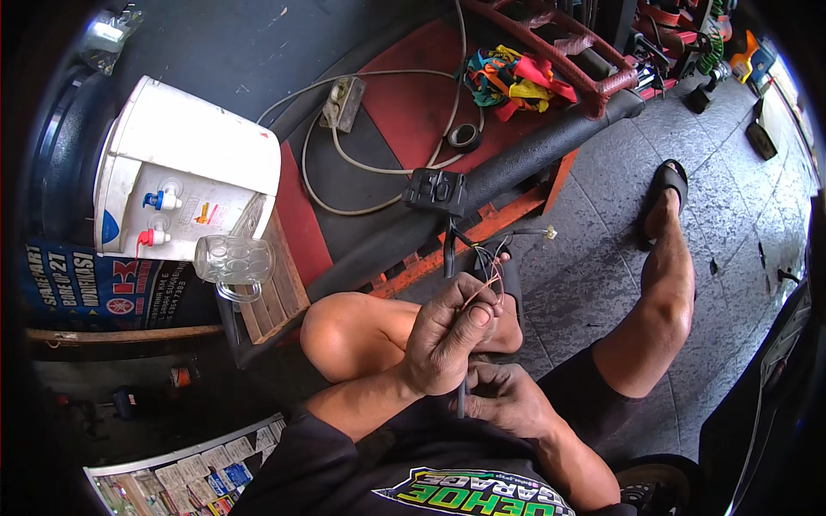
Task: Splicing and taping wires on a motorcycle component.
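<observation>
A: Head view. Where is the work sitting?

B: Centre of frame. Thin copper-orange wires (495,279) are sprouting above the left hand (447,335), whose fingers are clenching around their base. Just below, the right hand (509,400) is pinching a slim dark-grey cable sleeve (461,402) between thumb and fingers. Whether sleeve and wires are joining inside the fist, I'm not able to tell.

A: Handling?

B: I'm judging the wires light, limp and easily snapped. The sleeve is looking stiffer, so it's offering the safer hold.

A: Edges, room?

B: Above centre, a small white plastic connector (551,232) is jutting out near an orange metal frame (561,181); wires could be snagging there. Left of centre, a clear dimpled glass mug (234,260) is sitting by a slatted wooden crate (274,288). More room is opening rightward, over grey floor tiles (594,258), before the bare outstretched leg (667,275).
</observation>
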A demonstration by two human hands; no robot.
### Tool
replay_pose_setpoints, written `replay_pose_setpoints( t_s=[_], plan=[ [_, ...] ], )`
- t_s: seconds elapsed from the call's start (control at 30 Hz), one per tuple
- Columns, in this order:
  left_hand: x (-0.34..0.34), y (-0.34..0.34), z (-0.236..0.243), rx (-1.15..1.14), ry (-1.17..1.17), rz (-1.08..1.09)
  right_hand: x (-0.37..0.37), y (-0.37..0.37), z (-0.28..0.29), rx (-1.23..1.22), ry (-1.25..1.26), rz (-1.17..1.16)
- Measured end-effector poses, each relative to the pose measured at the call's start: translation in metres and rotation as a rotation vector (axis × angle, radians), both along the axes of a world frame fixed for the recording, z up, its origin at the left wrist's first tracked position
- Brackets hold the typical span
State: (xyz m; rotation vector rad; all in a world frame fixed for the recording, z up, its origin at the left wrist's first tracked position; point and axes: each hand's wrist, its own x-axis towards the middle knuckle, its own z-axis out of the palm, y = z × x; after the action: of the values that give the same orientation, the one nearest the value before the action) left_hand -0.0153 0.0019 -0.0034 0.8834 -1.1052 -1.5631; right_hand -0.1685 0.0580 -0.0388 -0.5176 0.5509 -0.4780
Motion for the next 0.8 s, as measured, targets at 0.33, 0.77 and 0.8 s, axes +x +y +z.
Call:
replay_pose_setpoints(
  t_s=[0.33,0.77,0.8],
  plan=[
    [-0.002,-0.005,0.015,-0.056,-0.159,0.065,-0.034,0.016,0.0,-0.8,0.865,-0.305],
    [-0.008,-0.001,0.02,0.069,-0.205,-0.009,-0.03,-0.01,0.001,-0.918,0.96,-0.518],
    [-0.007,-0.002,0.021,0.012,-0.266,-0.028,-0.029,-0.01,0.0,-0.924,0.965,-0.526]
  ],
)
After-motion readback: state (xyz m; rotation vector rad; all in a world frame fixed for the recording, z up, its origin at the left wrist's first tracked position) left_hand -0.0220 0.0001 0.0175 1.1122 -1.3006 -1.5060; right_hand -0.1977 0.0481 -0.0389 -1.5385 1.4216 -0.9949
